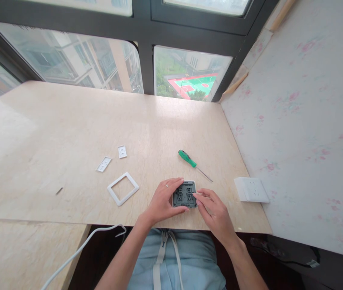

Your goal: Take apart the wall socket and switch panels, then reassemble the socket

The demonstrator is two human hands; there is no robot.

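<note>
A grey switch module (184,195) with its inner parts facing up lies near the front edge of the marble table (69,133). My left hand (163,201) grips its left side, thumb below and fingers over the top. My right hand (214,209) pinches at its right edge with fingertips together. A green-handled screwdriver (191,162) lies just behind the module. A white square frame (123,188) lies to the left, with two small white rocker covers (104,164) (122,151) behind it.
A white wall switch (251,189) rests at the table's right edge against the flowered wall (304,121). A small dark screw (59,191) lies far left. A white cable (81,249) hangs below the table front. Windows run along the back.
</note>
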